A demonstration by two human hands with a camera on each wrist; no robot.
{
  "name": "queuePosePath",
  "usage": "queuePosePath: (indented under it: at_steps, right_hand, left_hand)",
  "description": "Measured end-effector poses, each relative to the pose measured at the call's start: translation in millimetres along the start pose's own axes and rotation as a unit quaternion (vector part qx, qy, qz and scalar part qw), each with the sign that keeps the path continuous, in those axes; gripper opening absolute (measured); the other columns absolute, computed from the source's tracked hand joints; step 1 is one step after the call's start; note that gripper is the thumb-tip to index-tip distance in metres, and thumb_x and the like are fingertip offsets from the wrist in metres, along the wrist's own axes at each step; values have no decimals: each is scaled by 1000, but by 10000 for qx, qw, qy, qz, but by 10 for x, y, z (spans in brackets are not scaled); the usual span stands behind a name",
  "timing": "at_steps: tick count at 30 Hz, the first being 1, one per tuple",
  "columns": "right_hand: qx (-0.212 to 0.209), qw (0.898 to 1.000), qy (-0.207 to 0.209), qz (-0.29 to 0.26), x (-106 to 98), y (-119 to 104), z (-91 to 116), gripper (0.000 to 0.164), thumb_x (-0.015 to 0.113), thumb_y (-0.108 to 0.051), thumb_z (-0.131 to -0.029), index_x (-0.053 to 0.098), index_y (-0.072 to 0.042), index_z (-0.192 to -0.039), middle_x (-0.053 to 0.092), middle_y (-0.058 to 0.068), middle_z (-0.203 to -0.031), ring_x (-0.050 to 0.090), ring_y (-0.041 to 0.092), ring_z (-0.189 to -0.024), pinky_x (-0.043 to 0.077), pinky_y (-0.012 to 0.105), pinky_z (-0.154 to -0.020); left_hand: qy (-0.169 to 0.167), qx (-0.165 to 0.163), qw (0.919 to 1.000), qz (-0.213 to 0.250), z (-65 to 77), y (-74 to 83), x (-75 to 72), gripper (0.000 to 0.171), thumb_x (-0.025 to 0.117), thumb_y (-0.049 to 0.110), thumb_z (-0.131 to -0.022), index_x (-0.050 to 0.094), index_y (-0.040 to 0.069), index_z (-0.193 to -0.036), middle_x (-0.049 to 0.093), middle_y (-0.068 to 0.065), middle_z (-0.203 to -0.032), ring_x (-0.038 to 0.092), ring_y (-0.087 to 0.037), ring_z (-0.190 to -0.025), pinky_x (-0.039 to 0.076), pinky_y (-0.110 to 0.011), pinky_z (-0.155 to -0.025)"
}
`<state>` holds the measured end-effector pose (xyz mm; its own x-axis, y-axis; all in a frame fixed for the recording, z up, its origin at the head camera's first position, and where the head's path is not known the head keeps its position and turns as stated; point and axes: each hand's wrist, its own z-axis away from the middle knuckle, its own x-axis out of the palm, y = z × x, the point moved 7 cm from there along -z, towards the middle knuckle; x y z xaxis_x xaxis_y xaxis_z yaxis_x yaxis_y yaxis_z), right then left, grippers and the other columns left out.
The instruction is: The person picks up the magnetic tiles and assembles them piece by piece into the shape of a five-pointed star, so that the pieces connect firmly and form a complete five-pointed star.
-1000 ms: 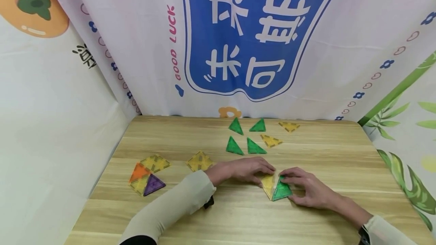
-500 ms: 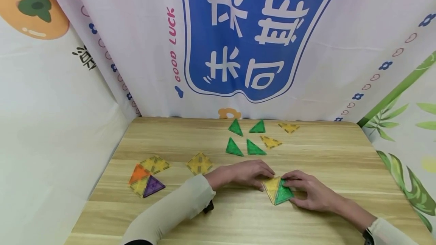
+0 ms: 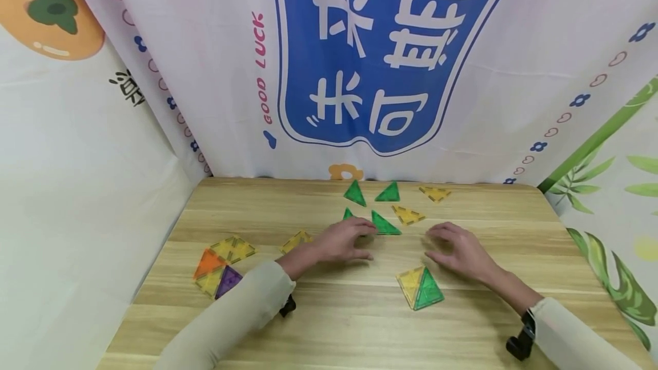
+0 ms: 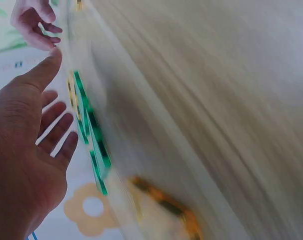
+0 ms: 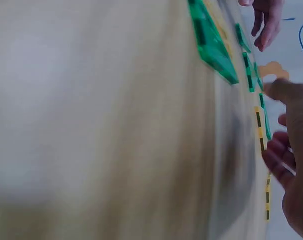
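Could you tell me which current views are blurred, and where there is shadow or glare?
Head: the table and yellow-green pair look fairly sharp, in even light; left wrist: table grain smeared, the bottom tile blurred, a soft shadow near the middle; right wrist: grain smeared, pale sheen at far left, a dark shadow beside the right hand.

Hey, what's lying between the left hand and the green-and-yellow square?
In the head view, only bare wooden tabletop shows between the left hand and the green-and-yellow square.
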<state>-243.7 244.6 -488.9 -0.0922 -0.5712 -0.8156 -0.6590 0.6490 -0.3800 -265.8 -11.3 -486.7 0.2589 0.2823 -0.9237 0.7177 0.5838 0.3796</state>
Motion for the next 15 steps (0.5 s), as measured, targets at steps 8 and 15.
queuePosePath:
  at_steps: [8, 15]
  right_hand:
    - [690, 9974, 22, 211, 131, 187, -304, 47, 92, -24, -84, 76, 4, -118, 73, 18, -114, 71, 32, -97, 62, 51, -83]
    - [879, 9954, 24, 382, 241, 278, -443, 50, 90, -26, -85, 75, 6, -121, 73, 22, -115, 70, 38, -102, 59, 56, -88]
  left_hand:
    - [819, -1133, 9902, 12, 92, -315, -126, 77, 86, 46, -89, 59, 7, -149, 59, -13, -150, 56, -29, -139, 51, -42, -113]
    - [951, -2127, 9724, -125, 113, -462, -111, 89, 85, 56, -86, 55, 5, -152, 58, -15, -152, 57, -31, -139, 54, -46, -109]
